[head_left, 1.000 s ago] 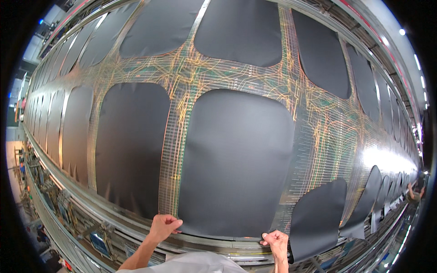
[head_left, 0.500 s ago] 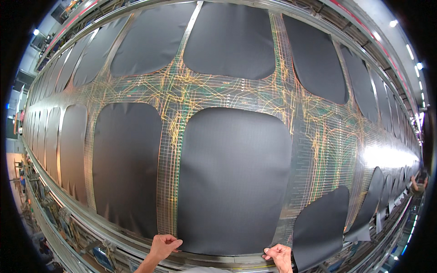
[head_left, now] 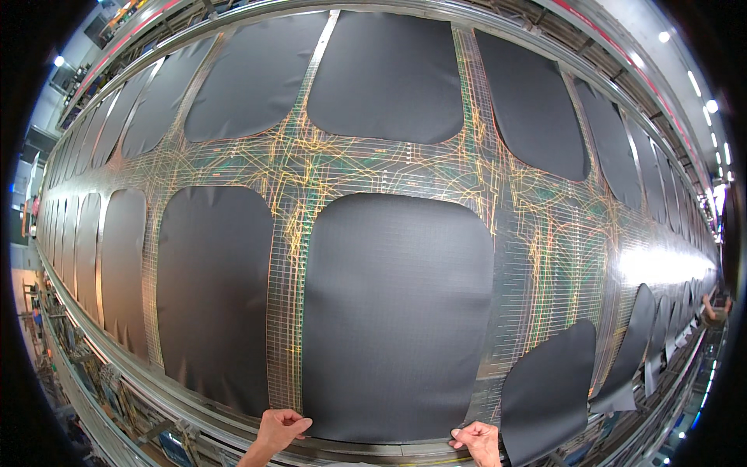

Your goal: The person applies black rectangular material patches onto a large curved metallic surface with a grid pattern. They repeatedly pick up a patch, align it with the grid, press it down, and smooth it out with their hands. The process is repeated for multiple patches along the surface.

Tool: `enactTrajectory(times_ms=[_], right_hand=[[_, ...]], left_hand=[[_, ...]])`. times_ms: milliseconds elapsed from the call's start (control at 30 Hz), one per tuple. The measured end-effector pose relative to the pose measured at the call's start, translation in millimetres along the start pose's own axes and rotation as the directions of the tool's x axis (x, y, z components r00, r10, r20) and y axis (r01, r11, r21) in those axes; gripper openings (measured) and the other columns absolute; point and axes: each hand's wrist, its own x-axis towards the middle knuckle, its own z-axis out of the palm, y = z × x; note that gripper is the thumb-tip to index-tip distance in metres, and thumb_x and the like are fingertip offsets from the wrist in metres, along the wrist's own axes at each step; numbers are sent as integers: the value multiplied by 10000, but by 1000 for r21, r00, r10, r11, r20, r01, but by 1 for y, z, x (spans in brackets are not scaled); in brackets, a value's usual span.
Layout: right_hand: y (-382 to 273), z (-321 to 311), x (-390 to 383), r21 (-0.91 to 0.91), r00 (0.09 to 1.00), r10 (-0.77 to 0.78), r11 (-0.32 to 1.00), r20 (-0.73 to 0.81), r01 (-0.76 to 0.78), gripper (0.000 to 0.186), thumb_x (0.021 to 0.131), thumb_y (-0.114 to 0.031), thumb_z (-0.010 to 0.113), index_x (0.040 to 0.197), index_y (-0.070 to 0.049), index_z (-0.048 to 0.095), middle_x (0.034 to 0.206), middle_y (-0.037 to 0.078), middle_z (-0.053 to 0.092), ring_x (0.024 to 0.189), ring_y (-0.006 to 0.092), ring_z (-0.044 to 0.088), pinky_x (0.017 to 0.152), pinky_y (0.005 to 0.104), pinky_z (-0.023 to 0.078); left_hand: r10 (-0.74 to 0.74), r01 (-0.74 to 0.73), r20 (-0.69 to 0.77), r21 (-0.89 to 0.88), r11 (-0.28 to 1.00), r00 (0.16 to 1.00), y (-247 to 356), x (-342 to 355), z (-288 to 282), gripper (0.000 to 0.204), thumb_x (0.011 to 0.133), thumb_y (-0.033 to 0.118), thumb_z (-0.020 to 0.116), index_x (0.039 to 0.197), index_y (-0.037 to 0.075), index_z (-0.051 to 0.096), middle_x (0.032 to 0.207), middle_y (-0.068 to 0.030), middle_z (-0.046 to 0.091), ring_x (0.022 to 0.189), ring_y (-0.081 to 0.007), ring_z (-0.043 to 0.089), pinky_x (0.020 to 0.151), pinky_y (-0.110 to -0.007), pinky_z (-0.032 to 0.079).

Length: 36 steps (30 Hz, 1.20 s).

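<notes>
Lying on the near side of a long counter point(head_left: 517, 311), a large black sheet point(head_left: 397, 319) is held by its near corners. Its near left corner is pinched by the left hand point(head_left: 282, 430), whose grip is clamped, thumb and forefinger brought together on the material. Its near right corner is taken in the same way by the right hand point(head_left: 476, 443), with that grip also clamped on the sheet. The far corners are rounded, and the near edge is held just beside the metal rail point(head_left: 401, 450) by which the counter is bordered. The counter is covered with crossing lines in yellow, orange, green and white, which are left visible between the sheets. On the left, a neighbouring sheet point(head_left: 214, 303) is separated from the held one by a lined strip, and its near part is marked by small creases. On the right, past a wider lined patch, a draped sheet point(head_left: 548, 393) is hung over the near edge. Across the counter, a far row of sheets point(head_left: 385, 78) is laid out with rounded ends turned toward the middle. Farther right, a bright glare point(head_left: 665, 266) is thrown on the surface, and another person point(head_left: 714, 313) is partly seen near the rim of the view
</notes>
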Motion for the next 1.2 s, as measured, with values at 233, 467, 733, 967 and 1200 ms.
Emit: enactTrajectory(times_ms=[233,467,733,967,1200], right_hand=[[2,-1,-1,17,1000,-9,1000,0,9,143,854,-89,736,748,-26,664,660,41,675,585,90,596,577,245,478],[-73,-21,6,-274,825,-416,904,-383,329,145,873,-27,668,764,67,647,620,71,631,569,108,571,580,266,501],[-258,23,165,-636,207,-978,184,-39,749,317,850,-141,684,1146,-27,666,1186,156,617,1154,328,524,1006,427,412],[-301,68,213,-656,275,-958,260,-83,709,219,790,-160,733,982,-54,738,1250,123,590,1246,352,425,1054,483,350],[-312,75,212,-629,368,-920,365,-133,686,96,771,-141,748,840,-78,726,1161,69,589,1178,328,436,1019,483,336]], left_hand=[[8,-7,-13,9,1000,1000,10,-10,4,245,844,166,772,794,-61,693,662,-69,671,613,-107,650,567,-251,559],[685,-470,-432,507,723,587,80,-7,-17,91,849,59,692,857,-27,667,674,-70,643,573,-118,572,536,-271,464],[931,-840,-246,413,351,268,312,118,-6,279,856,110,685,1094,-31,655,998,-117,659,858,-178,629,720,-287,525],[920,-767,-33,542,344,390,367,133,11,218,806,184,738,941,15,710,904,-81,609,823,-179,549,775,-338,463],[904,-735,-79,556,390,420,368,143,15,152,789,170,757,821,30,707,824,-62,555,761,-172,507,698,-331,423]])
